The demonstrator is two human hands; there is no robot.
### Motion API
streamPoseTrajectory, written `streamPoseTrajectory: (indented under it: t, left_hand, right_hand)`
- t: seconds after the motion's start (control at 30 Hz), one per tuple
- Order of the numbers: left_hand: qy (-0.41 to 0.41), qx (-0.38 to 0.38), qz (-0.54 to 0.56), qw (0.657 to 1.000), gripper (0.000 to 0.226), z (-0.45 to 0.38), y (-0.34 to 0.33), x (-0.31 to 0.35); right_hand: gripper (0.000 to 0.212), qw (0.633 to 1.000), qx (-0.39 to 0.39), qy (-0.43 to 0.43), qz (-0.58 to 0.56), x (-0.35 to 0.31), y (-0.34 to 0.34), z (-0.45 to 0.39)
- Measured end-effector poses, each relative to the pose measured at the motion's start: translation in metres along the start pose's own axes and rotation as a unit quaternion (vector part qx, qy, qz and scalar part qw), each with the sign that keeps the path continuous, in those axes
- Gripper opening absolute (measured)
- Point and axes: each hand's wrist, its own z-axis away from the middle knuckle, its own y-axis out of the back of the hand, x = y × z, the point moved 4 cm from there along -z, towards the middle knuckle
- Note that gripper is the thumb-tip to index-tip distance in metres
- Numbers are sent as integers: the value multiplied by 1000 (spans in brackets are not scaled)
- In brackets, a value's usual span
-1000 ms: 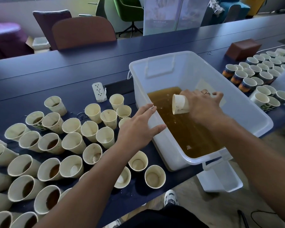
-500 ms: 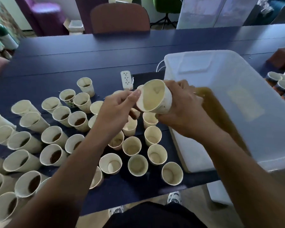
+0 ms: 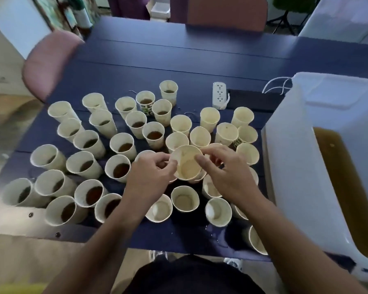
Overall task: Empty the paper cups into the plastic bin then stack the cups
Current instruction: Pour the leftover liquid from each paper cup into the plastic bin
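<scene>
Cup (image 3: 187,162), empty, held upright between both hands above the cup cluster: left hand (image 3: 152,177) pinches its left rim, right hand (image 3: 227,172) grips the right rim with curled fingers. Around it, cups on the counter (image 3: 179,60): brown liquid in the left ones (image 3: 87,145), nearer ones (image 3: 185,199) empty. Bin (image 3: 295,166) at right, holding brown liquid. Power strip (image 3: 220,98) behind.

Many paper cups (image 3: 123,145) stand clustered on the worktop (image 3: 179,60). The plastic bin (image 3: 306,166) sits to their right, liquid (image 3: 344,177) inside it. A power strip (image 3: 219,98) lies behind the cups. Two chairs (image 3: 49,62) stand beyond the worktop's left and far edges.
</scene>
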Motion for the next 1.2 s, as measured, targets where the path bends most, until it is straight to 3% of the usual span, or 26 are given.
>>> streamPoseTrajectory:
  t: [0.1, 0.2, 0.47, 0.6, 0.77, 1.2]
  left_hand:
    - [8, -6, 57, 998, 9, -2, 7, -4]
    - [7, -10, 100, 995, 14, -5, 13, -6]
    - [42, 7, 51, 998, 28, -13, 29, -31]
    - [39, 13, 18, 999, 16, -23, 31, -37]
    - [31, 4, -15, 999, 17, -38, 33, -36]
    - [-12, -22, -80, 997, 19, -79, 30, -21]
  right_hand:
    - [22, 999, 19, 8, 31, -14, -4, -18]
    - [22, 997, 42, 0, 61, -23, -2, -48]
    - [30, 988, 109, 12, 113, 0, 7, -180]
    - [31, 977, 89, -22, 191, 28, -9, -228]
    - [29, 956, 43, -83, 277, 54, -29, -256]
    - [28, 958, -5, -129, 255, 83, -57, -270]
